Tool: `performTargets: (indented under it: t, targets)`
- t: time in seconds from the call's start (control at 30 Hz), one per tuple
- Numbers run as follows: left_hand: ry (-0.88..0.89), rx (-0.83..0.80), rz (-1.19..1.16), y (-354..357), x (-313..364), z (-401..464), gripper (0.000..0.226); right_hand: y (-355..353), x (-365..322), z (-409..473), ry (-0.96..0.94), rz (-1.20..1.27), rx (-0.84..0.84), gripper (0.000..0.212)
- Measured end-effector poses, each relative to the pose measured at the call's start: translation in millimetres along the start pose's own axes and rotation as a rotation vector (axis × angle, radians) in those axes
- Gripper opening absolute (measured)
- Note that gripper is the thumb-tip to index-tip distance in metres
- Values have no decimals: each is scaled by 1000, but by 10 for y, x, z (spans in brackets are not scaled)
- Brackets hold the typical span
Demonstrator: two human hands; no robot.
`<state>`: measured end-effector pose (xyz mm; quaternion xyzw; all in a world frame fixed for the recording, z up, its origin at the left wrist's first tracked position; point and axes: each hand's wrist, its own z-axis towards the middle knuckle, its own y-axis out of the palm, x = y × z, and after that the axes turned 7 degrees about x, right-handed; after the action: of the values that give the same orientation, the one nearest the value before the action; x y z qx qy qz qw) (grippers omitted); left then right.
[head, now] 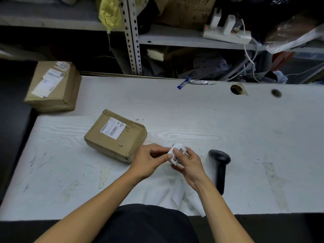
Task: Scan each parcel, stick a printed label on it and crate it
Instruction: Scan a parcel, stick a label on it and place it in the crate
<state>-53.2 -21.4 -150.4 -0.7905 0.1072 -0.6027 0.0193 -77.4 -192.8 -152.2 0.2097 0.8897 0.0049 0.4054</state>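
- Far brown parcel point(52, 86) at ten o'clock: handwritten "80" beside its white shipping label; the print is too small to read.
- Nearer brown parcel point(115, 135): barcode label with "MX", handwritten "3" beside it.
- White printed label point(177, 153) held in both hands: large black characters, unreadable.

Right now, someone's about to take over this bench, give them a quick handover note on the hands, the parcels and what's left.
Left hand and right hand: both pinch the printed label, held just above the table.
Near parcel: on the table left of the hands, shipping sticker up.
Far parcel: at the table's far left corner.
Scanner: lying right of the hands.
Done: label in hand.
Left: stick it on, crate the parcels. No crate in view.
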Motion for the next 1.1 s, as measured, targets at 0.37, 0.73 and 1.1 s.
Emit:
performTargets:
  t: [0.37, 0.73, 1.1]
  targets:
    - [149, -17, 225, -24, -32, -27, 14, -93, -18, 16, -50, -115, 19, 40]
    - [349, -89, 322, -102, -12, -43, 16, -20, -21, -13, -39, -146, 19, 54]
    - [-94, 48, 53, -178, -16, -8, 11, -100, 17, 24, -57, -207, -96, 48]
